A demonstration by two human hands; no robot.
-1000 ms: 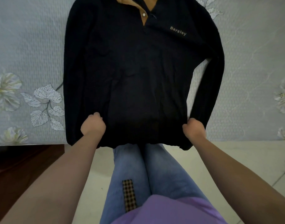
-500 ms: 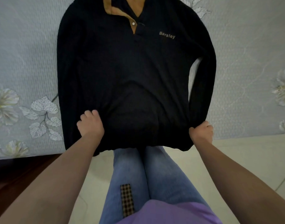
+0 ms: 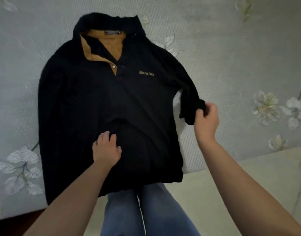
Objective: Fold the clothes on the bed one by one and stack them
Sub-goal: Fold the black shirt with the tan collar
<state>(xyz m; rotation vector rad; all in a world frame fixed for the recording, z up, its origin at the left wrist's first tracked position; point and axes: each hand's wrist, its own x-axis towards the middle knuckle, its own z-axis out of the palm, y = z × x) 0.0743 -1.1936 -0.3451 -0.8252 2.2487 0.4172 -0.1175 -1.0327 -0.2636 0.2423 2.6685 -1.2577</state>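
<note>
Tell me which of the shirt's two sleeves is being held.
The sleeve on the image's right: the right hand pinches its cuff. The other sleeve lies flat, untouched.

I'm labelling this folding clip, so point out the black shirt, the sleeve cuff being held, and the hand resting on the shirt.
black shirt [image 3: 102, 92]: head view, mid chest
sleeve cuff [image 3: 192, 114]: head view, bunched end beside the right hand [image 3: 206, 120]
left hand [image 3: 106, 149]: head view, back of hand
</note>
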